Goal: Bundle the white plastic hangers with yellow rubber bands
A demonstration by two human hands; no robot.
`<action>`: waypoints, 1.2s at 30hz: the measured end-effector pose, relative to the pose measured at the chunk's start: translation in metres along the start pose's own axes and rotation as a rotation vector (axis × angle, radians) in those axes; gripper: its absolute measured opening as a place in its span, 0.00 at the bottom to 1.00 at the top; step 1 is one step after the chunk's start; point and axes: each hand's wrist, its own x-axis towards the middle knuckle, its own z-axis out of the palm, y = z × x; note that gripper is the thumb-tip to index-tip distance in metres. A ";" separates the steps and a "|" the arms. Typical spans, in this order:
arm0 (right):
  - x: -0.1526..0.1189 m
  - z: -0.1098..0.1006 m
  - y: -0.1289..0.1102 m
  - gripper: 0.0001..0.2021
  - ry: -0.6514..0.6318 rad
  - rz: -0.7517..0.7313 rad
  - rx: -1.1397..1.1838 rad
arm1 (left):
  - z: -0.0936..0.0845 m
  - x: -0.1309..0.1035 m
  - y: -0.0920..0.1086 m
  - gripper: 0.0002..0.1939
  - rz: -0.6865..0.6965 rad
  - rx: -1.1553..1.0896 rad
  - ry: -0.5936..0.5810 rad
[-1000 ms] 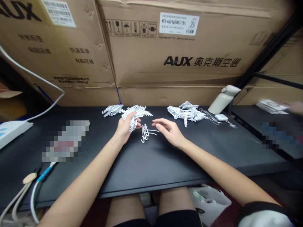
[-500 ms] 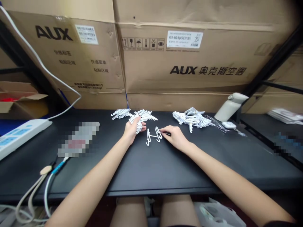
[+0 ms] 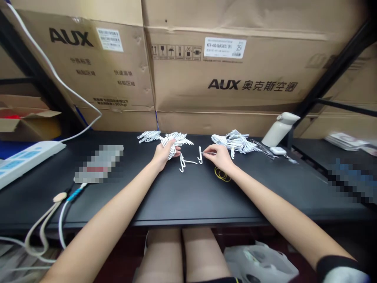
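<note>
My left hand (image 3: 162, 155) is closed around a bunch of white wire hooks (image 3: 172, 149), their curved ends sticking out past the fingers. Just right of it, a loose white hook piece (image 3: 182, 163) has a thin rod pointing right; whether it touches my fingers I cannot tell. A single white hook (image 3: 200, 156) is pinched by its rod between the thumb and fingers of my right hand (image 3: 218, 156). Behind my left hand lie rows of similar hooks (image 3: 149, 136). A larger pile of white hooks (image 3: 235, 142) sits beyond my right hand.
Yellow rubber bands (image 3: 221, 174) lie by my right wrist. Toward the back right stand a white bottle (image 3: 279, 129) and a small white case (image 3: 277, 151). A blurred-out device (image 3: 98, 165) with a cable and a power strip (image 3: 29, 161) occupy the left. Cardboard boxes (image 3: 182, 94) wall the back.
The hook in my right hand has come apart from the hook piece beside my left hand, with a gap between them. The yellow rubber bands have come into view. The camera view has shifted slightly.
</note>
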 end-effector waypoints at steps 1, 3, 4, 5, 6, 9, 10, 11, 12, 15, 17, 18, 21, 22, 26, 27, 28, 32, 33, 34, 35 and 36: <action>-0.001 0.001 -0.001 0.03 -0.005 -0.001 0.011 | 0.000 0.001 -0.001 0.08 0.003 0.005 -0.004; -0.002 0.003 -0.003 0.03 -0.016 -0.005 0.021 | 0.000 0.002 -0.002 0.08 0.010 0.012 -0.013; -0.003 0.003 -0.004 0.04 -0.024 -0.006 0.028 | 0.000 0.003 -0.002 0.09 0.013 0.015 -0.016; -0.003 0.003 -0.005 0.05 -0.036 0.001 0.041 | 0.000 0.003 -0.002 0.09 0.016 0.018 -0.019; -0.003 0.003 -0.006 0.06 -0.051 0.018 0.056 | 0.000 0.003 -0.002 0.09 0.017 0.022 -0.021; -0.003 0.001 -0.006 0.07 -0.099 0.081 0.069 | 0.001 0.001 -0.001 0.09 0.019 0.033 -0.024; -0.002 0.001 -0.006 0.07 -0.110 0.080 0.051 | 0.001 0.001 0.000 0.09 0.019 0.035 -0.025; -0.002 0.000 -0.006 0.07 -0.117 0.068 0.026 | 0.002 0.000 0.000 0.08 0.017 0.037 -0.024; -0.002 0.000 -0.005 0.06 -0.125 0.050 -0.004 | 0.002 -0.001 0.001 0.08 0.014 0.038 -0.023; 0.000 -0.003 -0.002 0.06 -0.165 0.023 -0.093 | 0.003 -0.003 0.003 0.08 0.009 0.038 -0.031; 0.000 -0.005 -0.001 0.06 -0.197 0.027 -0.163 | 0.004 -0.004 0.004 0.09 0.011 0.035 -0.041; 0.001 -0.005 -0.001 0.07 -0.208 0.028 -0.199 | 0.004 -0.005 0.005 0.09 0.014 0.033 -0.045; 0.001 -0.005 -0.002 0.07 -0.208 0.034 -0.247 | 0.005 -0.007 0.009 0.09 0.030 0.028 -0.047; 0.001 -0.005 -0.003 0.07 -0.192 0.036 -0.236 | 0.005 -0.007 0.010 0.08 0.037 0.029 -0.047; 0.002 -0.003 -0.004 0.08 -0.050 0.006 -0.150 | 0.006 -0.011 0.013 0.09 0.072 0.052 -0.084; 0.002 -0.003 -0.004 0.08 -0.001 -0.008 -0.123 | 0.006 -0.012 0.013 0.10 0.080 0.060 -0.106; 0.002 -0.003 -0.006 0.08 0.047 -0.020 -0.093 | 0.006 -0.014 0.013 0.10 0.089 0.070 -0.130; 0.001 -0.005 -0.015 0.11 0.208 -0.064 0.006 | 0.008 -0.021 0.011 0.13 0.138 0.130 -0.225; 0.000 -0.005 -0.018 0.11 0.232 -0.080 0.013 | 0.010 -0.023 0.011 0.13 0.158 0.140 -0.243; -0.001 -0.006 -0.021 0.12 0.244 -0.097 0.015 | 0.011 -0.025 0.011 0.14 0.174 0.148 -0.263; -0.002 -0.006 -0.024 0.12 0.245 -0.115 0.015 | 0.012 -0.027 0.011 0.14 0.186 0.156 -0.279; -0.003 -0.006 -0.027 0.13 0.235 -0.134 0.017 | 0.013 -0.028 0.010 0.14 0.192 0.168 -0.294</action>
